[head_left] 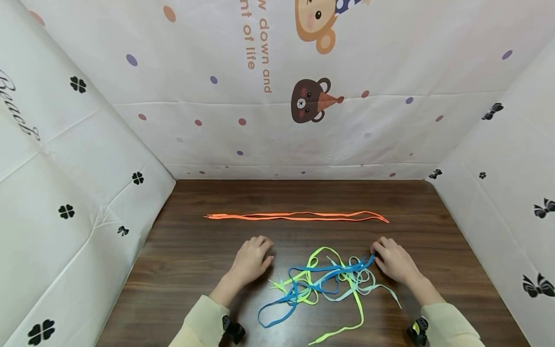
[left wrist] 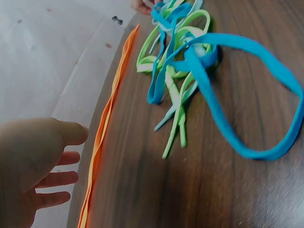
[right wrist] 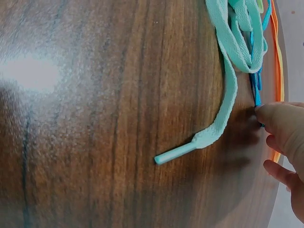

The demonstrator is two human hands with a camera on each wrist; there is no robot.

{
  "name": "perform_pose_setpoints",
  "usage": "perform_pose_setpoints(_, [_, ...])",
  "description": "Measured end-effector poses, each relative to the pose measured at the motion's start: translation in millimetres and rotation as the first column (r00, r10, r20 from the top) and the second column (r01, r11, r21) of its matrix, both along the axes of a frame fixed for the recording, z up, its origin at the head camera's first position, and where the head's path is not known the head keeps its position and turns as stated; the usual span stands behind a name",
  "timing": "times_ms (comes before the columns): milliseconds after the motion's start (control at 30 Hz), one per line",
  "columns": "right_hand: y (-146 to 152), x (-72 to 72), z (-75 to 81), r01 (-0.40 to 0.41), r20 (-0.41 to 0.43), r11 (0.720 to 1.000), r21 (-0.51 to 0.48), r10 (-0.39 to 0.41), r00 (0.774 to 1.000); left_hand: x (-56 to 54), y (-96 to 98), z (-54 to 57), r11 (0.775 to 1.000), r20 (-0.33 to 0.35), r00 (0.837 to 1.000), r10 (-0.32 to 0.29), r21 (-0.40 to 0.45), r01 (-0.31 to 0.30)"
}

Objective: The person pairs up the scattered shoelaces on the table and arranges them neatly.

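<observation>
A loose tangle of flat shoelaces lies in front of me: a blue shoelace (head_left: 277, 321), a yellow-green shoelace (head_left: 361, 308) and a pale mint shoelace (head_left: 381, 286). My right hand (head_left: 394, 260) pinches the blue lace at the tangle's right side; the right wrist view shows thumb and finger meeting on it. To the left of the tangle, my left hand (head_left: 253, 260) is held with its fingers relaxed and nothing in them. In the right wrist view the mint lace's plastic tip (right wrist: 175, 153) lies free on the wood.
Behind both hands an orange shoelace (head_left: 286, 218) is stretched out, doubled, across the brown wooden table (head_left: 182, 270). White printed cloth (head_left: 260, 140) rises at the back and both sides. Dark wrist cameras (head_left: 233, 330) sit below my cuffs.
</observation>
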State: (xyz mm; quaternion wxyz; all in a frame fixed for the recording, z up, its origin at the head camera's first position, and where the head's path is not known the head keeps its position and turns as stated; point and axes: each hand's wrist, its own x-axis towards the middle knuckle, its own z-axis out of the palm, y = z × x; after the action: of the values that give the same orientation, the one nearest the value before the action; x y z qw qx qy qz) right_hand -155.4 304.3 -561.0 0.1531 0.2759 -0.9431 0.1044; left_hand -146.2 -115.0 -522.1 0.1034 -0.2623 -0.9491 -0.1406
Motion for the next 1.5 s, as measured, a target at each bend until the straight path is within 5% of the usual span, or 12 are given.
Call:
perform_pose_setpoints(467, [-1.8, 2.2, 2.1, -0.023, -0.009, 1.000, 0.002, 0.023, 1.000, 10.4, 26.4, -8.4, 0.996, -0.001, 0.996, -0.086, -0.029, 0.086])
perform_pose_setpoints(900, [1.6, 0.4, 6.1, -0.004, -0.042, 0.999, -0.053, 0.002, 0.999, 15.5, 52.7, -9.2, 0.990, 0.083, 0.989, -0.125, -0.051, 0.130])
perform_pose_setpoints(1500, [2.3, -4.5, 30.7, 0.057, -0.104, 0.993, -0.106, -0.068, 0.992, 21.6, 99.7, -14.8, 0.974, -0.013, 0.975, -0.222, -0.039, 0.222])
